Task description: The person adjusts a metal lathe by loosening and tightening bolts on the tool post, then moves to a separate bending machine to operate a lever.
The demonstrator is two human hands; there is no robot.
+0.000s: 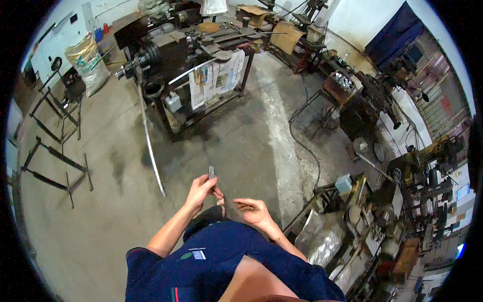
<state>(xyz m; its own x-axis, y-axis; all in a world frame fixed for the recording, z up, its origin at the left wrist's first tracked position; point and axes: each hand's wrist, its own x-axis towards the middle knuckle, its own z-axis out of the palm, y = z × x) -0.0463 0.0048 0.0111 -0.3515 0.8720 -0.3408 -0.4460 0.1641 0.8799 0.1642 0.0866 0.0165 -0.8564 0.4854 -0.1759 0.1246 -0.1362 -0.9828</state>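
Observation:
My left hand (202, 192) is closed around a small flat grey metal piece (211, 171), whose upper end sticks out past the thumb. Its lower part is hidden in my fingers, so I cannot tell its exact kind. To the right and a little lower, my right hand (256, 212) is held in the air with its fingers stretched toward the left hand. Nothing shows in it, and the two hands are apart. Both are in front of my dark blue shirt, above the grey concrete floor (201, 151).
Ahead stands a dark metal workbench (176, 132) with a machine and newspaper hanging off its side. A long pale rod (151, 146) slopes down beside it. Metal frames (58, 158) and a stuffed sack (89, 65) stand left. Machines and a black cable (313, 151) are right.

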